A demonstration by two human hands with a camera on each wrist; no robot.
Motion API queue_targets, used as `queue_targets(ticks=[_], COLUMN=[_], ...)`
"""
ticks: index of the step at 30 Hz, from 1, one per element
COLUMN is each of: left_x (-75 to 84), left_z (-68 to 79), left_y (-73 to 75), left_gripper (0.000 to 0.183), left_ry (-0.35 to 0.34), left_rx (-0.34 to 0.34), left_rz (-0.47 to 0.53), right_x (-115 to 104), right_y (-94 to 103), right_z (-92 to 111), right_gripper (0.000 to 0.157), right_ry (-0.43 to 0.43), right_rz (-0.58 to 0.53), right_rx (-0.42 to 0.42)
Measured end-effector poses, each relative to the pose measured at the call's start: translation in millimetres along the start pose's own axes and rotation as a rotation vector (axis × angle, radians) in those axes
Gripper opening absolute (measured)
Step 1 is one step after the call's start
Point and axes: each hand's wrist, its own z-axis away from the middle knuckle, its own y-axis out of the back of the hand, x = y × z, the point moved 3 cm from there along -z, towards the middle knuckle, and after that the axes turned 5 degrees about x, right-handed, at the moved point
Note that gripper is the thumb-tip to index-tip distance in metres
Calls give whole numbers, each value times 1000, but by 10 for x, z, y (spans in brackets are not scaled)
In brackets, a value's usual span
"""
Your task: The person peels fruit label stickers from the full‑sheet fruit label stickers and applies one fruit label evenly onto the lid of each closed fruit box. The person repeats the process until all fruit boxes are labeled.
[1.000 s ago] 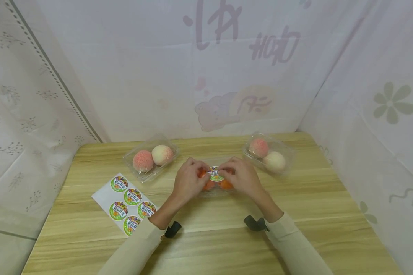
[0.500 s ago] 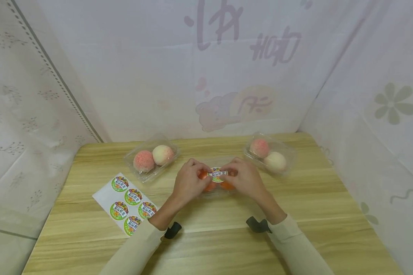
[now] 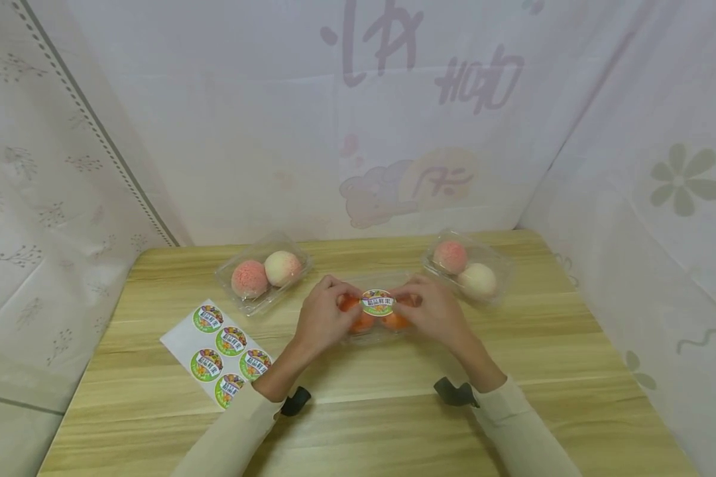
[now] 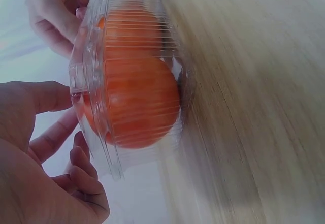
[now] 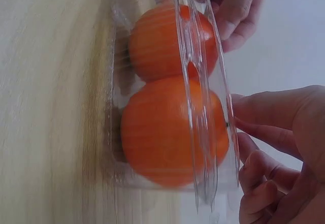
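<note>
A round, colourful printed sticker [image 3: 378, 303] lies flat on the lid of a clear plastic clamshell box [image 3: 372, 336] at the table's middle. Glossy orange-red round fruits [image 5: 170, 132] fill the box, which looks shut in both wrist views. My left hand [image 3: 325, 315] touches the lid at the sticker's left edge with thumb and fingertips. At the right edge, my right hand [image 3: 432, 311] does the same. In the left wrist view the left thumb [image 4: 53, 96] meets the lid nearly straight, other fingers bent below it. The right thumb [image 5: 264, 107] likewise rests against the lid.
A white sheet [image 3: 179, 336] with several matching stickers lies at the left, partly under the left forearm. Two more clear boxes, one back left [image 3: 256, 306] and one back right [image 3: 498, 265], each hold two pink and cream balls. Patterned curtains [image 3: 244, 132] hang behind the wooden table [image 3: 358, 424].
The sticker has come from tilted between the fingertips to lying flat and fully showing on the lid. My right hand has shifted slightly right; the left hand has drawn back a little left.
</note>
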Motion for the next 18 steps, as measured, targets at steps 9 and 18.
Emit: queue_targets(ticks=[9, 18], left_x=[-108, -224], left_z=[116, 267], left_y=[137, 225], left_gripper=[16, 39], left_ry=[34, 50], left_rx=[31, -11], left_rz=[-6, -16], right_x=[180, 266], right_y=[129, 215], right_z=[120, 272], right_gripper=[24, 42], right_ry=[-38, -72], right_rz=[1, -8], right_rx=[59, 56])
